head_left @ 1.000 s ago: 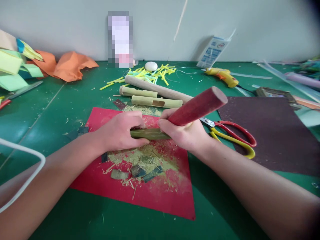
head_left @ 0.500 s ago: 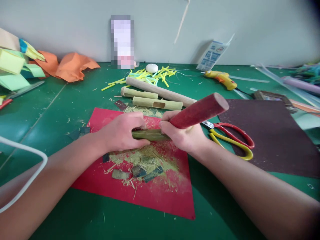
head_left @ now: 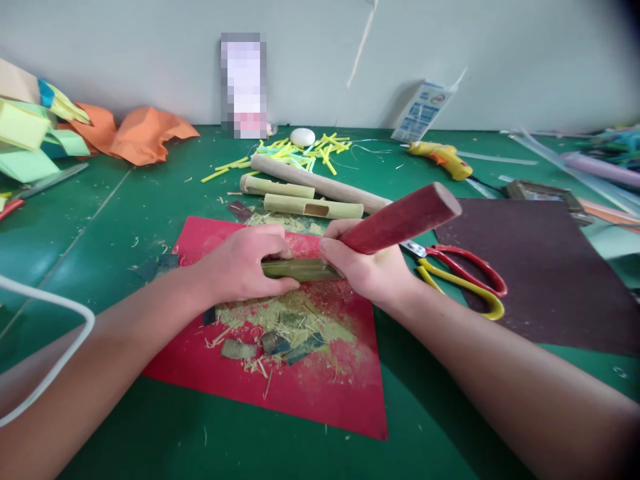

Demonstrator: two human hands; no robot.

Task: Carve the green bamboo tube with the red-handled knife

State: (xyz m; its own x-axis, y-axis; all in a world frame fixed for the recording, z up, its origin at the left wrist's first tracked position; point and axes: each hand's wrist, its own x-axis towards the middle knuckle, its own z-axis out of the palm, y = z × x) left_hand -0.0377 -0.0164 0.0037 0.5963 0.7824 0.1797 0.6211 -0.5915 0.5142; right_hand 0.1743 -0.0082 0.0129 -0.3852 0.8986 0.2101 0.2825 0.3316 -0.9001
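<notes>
My left hand (head_left: pixel 250 263) is closed round the left part of a green bamboo piece (head_left: pixel 303 269), which lies level over the red sheet (head_left: pixel 320 403). In my right hand (head_left: pixel 367 263) is a tool with a thick red wooden handle (head_left: pixel 403 219); the handle slants up to the right, and its working end is hidden by my fingers and the bamboo. My right fingers are at the bamboo's right end. Below the bamboo, pale shavings and dust (head_left: pixel 320 323) cover the sheet, with several dark strips (head_left: pixel 306 348) of peel among them.
Behind my hands lie two cut bamboo pieces (head_left: pixel 285 204) and a long wooden stick (head_left: pixel 320 181). Scissors (head_left: pixel 467 277) with red and yellow handles rest right of my right hand, by a dark sheet (head_left: pixel 540 267). Farther back are yellow straws (head_left: pixel 327 153) and a yellow glue gun (head_left: pixel 443 159).
Both hands keep their grip and stay at nearly the same place. The red handle has tipped slightly, its top end now a little lower and farther right. The whole view has shifted slightly.
</notes>
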